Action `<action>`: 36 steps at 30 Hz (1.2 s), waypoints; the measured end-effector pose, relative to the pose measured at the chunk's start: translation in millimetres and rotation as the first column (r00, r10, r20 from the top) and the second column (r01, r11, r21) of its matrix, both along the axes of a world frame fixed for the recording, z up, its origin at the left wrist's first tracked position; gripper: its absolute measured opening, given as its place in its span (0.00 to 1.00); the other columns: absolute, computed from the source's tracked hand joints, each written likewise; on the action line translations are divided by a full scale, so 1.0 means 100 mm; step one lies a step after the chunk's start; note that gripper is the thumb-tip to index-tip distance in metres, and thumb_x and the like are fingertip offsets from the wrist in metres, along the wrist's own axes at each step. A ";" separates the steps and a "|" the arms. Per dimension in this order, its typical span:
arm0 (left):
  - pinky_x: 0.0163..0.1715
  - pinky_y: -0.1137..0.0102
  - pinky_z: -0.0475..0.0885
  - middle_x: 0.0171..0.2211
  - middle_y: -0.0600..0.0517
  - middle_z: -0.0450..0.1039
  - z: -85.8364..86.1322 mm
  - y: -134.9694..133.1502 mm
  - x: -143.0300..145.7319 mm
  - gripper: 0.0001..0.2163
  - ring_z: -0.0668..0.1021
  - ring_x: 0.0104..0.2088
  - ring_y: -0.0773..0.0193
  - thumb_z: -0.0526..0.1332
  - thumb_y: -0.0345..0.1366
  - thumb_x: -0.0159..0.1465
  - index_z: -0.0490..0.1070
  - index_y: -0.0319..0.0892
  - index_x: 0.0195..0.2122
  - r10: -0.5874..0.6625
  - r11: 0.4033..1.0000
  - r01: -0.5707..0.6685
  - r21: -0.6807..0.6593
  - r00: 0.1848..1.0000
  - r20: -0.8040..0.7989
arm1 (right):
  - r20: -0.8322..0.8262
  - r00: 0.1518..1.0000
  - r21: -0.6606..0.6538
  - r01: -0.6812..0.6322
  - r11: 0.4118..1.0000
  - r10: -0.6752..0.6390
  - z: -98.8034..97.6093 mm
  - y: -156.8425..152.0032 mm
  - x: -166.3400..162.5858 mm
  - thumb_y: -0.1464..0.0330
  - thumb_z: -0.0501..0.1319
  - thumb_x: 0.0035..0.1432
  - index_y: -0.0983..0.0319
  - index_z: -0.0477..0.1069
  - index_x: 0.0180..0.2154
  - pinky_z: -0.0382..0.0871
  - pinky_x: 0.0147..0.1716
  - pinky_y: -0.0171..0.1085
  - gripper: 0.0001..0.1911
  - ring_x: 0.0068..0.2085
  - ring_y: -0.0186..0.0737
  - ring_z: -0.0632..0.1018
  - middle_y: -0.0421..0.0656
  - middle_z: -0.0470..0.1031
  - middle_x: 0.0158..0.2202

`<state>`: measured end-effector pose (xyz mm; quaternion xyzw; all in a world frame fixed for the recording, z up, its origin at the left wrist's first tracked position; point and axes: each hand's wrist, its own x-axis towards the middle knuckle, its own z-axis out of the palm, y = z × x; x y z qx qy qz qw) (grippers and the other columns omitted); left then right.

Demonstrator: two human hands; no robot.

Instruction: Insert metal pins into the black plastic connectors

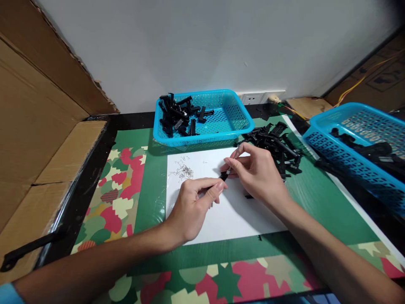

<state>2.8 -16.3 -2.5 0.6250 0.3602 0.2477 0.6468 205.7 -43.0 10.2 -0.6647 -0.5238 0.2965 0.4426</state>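
Note:
Over the white sheet of paper [205, 228], my left hand [196, 202] is closed around a small black plastic part [224, 175], whose end shows past the fingertips. My right hand [259, 171] pinches a thin, silvery tool [229, 169], its tip at the black part; its exact kind is too small to tell. To the left on the paper lies a loose heap of tiny thin metal pieces [186, 171], perhaps wire springs. Beyond my right hand is a pile of black plastic parts [284, 145]. A small black piece [249, 196] lies under my right wrist.
A blue basket [218, 137] with several black parts stands at the back. Another blue basket [354, 169] with black parts stands on the right. Cardboard [38, 105] walls the left side. Against the wall is a power socket [253, 98] with a plug and wires.

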 end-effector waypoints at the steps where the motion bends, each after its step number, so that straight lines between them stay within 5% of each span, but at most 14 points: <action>1: 0.30 0.68 0.65 0.28 0.52 0.72 0.00 0.00 0.00 0.18 0.69 0.28 0.65 0.64 0.50 0.74 0.83 0.40 0.38 0.006 1.000 -0.006 -0.010 1.000 0.004 | 0.000 1.000 -0.003 0.002 1.000 -0.002 0.00 0.00 0.00 0.62 0.67 0.68 0.57 0.64 0.34 0.78 0.31 0.41 0.15 0.30 0.47 0.87 0.48 0.87 0.34; 8: 0.31 0.68 0.66 0.28 0.53 0.72 -0.05 0.02 0.01 0.15 0.71 0.28 0.65 0.63 0.46 0.75 0.84 0.40 0.44 -0.019 0.999 0.022 -0.036 0.997 0.081 | -0.038 0.998 -0.007 -0.043 0.999 0.043 -0.04 0.00 0.02 0.61 0.67 0.69 0.57 0.65 0.35 0.79 0.37 0.42 0.14 0.33 0.47 0.87 0.46 0.86 0.33; 11: 0.34 0.68 0.67 0.31 0.53 0.72 -0.05 0.02 0.01 0.16 0.72 0.30 0.65 0.61 0.47 0.77 0.82 0.41 0.47 -0.041 0.999 0.040 0.015 0.996 0.082 | -0.075 0.997 0.097 -0.021 0.995 0.028 0.01 -0.01 0.07 0.59 0.64 0.73 0.56 0.67 0.39 0.76 0.39 0.42 0.12 0.33 0.44 0.84 0.42 0.82 0.32; 14: 0.38 0.68 0.68 0.35 0.53 0.71 -0.04 0.00 0.00 0.15 0.73 0.33 0.64 0.56 0.49 0.79 0.76 0.44 0.52 -0.042 0.996 0.036 0.084 0.997 0.070 | 0.057 0.998 0.191 -0.020 0.981 0.010 0.13 -0.06 0.13 0.57 0.58 0.78 0.57 0.67 0.41 0.68 0.33 0.38 0.12 0.29 0.38 0.74 0.37 0.71 0.28; 19: 0.41 0.67 0.70 0.38 0.55 0.68 -0.08 -0.04 0.02 0.12 0.73 0.35 0.64 0.54 0.46 0.81 0.59 0.49 0.59 -0.010 0.995 -0.001 0.096 0.993 0.119 | 0.333 0.878 -0.023 -0.356 0.934 0.343 0.24 -0.14 0.19 0.61 0.59 0.77 0.58 0.73 0.51 0.53 0.26 0.35 0.10 0.25 0.34 0.60 0.31 0.57 0.24; 21: 0.43 0.66 0.70 0.39 0.55 0.69 -0.08 -0.04 0.03 0.12 0.73 0.36 0.63 0.54 0.45 0.80 0.56 0.49 0.59 -0.037 0.995 0.025 0.096 0.992 0.121 | 0.433 0.792 -0.088 -0.438 0.895 0.430 0.22 -0.14 0.21 0.66 0.61 0.75 0.58 0.75 0.57 0.55 0.27 0.34 0.13 0.23 0.34 0.62 0.31 0.62 0.22; 24: 0.50 0.62 0.70 0.48 0.49 0.73 -0.05 -0.05 0.03 0.14 0.76 0.45 0.59 0.57 0.42 0.79 0.56 0.50 0.61 -0.063 0.989 0.053 0.139 0.996 0.070 | 0.531 0.733 -0.055 -0.471 0.880 0.425 0.18 -0.13 0.30 0.69 0.59 0.75 0.58 0.82 0.52 0.64 0.32 0.34 0.13 0.28 0.36 0.76 0.40 0.81 0.30; 28: 0.57 0.57 0.69 0.62 0.44 0.67 -0.04 -0.05 0.02 0.17 0.73 0.57 0.54 0.59 0.38 0.77 0.58 0.51 0.63 -0.027 0.974 0.027 0.224 1.000 -0.006 | 0.555 0.737 -0.128 -0.383 0.915 0.386 0.22 -0.20 0.50 0.64 0.61 0.75 0.56 0.86 0.47 0.69 0.36 0.35 0.13 0.36 0.42 0.85 0.45 0.88 0.41; 32: 0.57 0.58 0.68 0.56 0.46 0.70 -0.05 -0.03 0.02 0.11 0.73 0.54 0.54 0.56 0.33 0.75 0.66 0.48 0.57 0.005 0.966 -0.002 0.257 1.000 -0.009 | 0.674 0.652 -0.350 -0.133 0.927 0.348 0.29 -0.36 0.62 0.58 0.61 0.75 0.53 0.86 0.41 0.64 0.30 0.38 0.15 0.30 0.45 0.82 0.43 0.86 0.31; 36: 0.54 0.60 0.68 0.48 0.49 0.72 -0.04 0.00 0.02 0.09 0.74 0.50 0.56 0.56 0.27 0.72 0.72 0.46 0.46 -0.020 0.951 0.018 0.307 1.000 0.004 | 0.792 0.550 -0.377 0.098 0.921 0.265 0.28 -0.50 0.62 0.54 0.60 0.73 0.54 0.83 0.36 0.58 0.29 0.39 0.18 0.31 0.51 0.83 0.45 0.84 0.29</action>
